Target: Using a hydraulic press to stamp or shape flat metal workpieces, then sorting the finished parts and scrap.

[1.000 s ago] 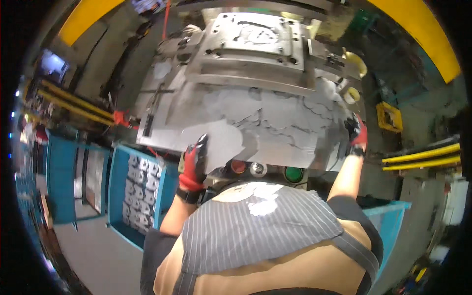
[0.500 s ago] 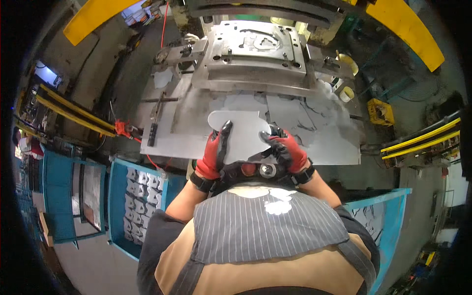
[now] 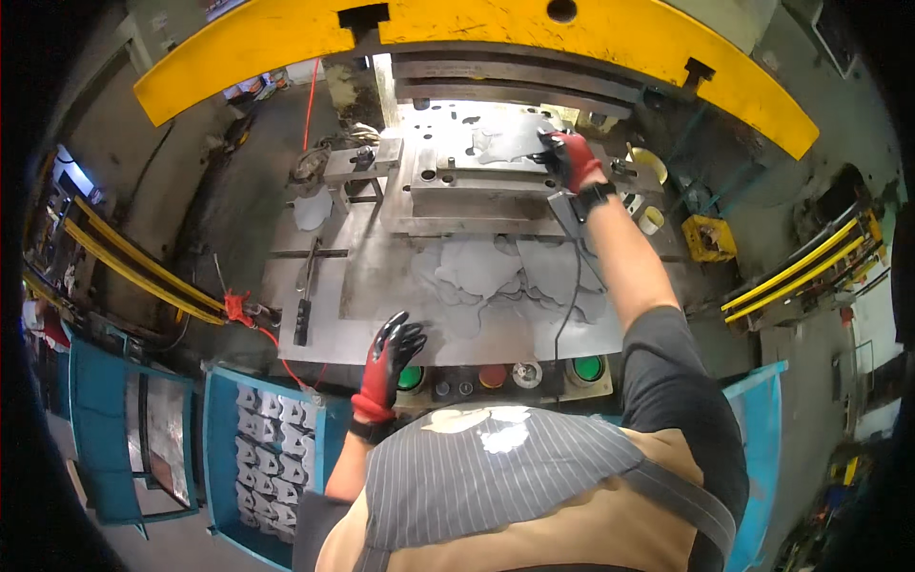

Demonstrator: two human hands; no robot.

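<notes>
From where I stand, the blue metal bin (image 3: pixel 332 424) sits low on the far left, its grey, lobed metal pieces (image 3: pixel 270 453) laid in neat rows, probably so they stack tight and count easily. Right of it, a slim black-handled tool (image 3: pixel 302 322) lies on the silvery metal worktable (image 3: pixel 329 286), off to one side, where I'd guess it stays reachable without crowding the middle. There, a loose, overlapping spread of thin grey metal sheets (image 3: pixel 477 272) lies between the worker and the heavy steel die block (image 3: pixel 491 205), which seems a handy spot for picking them up. On the die's bright top rests one flat, irregular grey sheet (image 3: pixel 500 143), below the yellow press beam (image 3: pixel 477 30). The left hand (image 3: pixel 391 367), in a red-and-black glove, hovers at the table's near edge beside a round green button (image 3: pixel 410 377), fingers loosely spread and holding nothing. The right hand (image 3: pixel 570 160), gloved alike, reaches far forward to the sheet's right end, perhaps to keep clear of its middle; its black fingertips are at that edge, though I can't make out whether they pinch it or merely touch.
</notes>
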